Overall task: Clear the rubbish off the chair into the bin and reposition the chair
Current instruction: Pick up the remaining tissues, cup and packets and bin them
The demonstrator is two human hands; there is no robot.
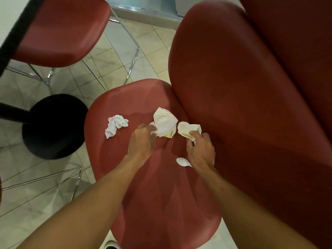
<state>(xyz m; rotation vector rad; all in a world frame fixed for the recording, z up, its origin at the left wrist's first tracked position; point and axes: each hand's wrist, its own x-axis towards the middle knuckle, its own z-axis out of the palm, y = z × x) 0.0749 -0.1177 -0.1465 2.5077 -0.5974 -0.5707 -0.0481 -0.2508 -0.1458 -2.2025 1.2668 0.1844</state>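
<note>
The rubbish lies mid-seat on the chair (143,177): a spotted cup (164,121), a plain cup (186,129) just beside it toward the backrest, a tissue (115,125) apart at the seat's far edge, a spoon (182,161) nearer me. Crushed cups may slip free, and the spoon looks easily missed. The left hand (142,141) pinches the spotted cup; the right hand (201,148) curls round the plain cup.
</note>
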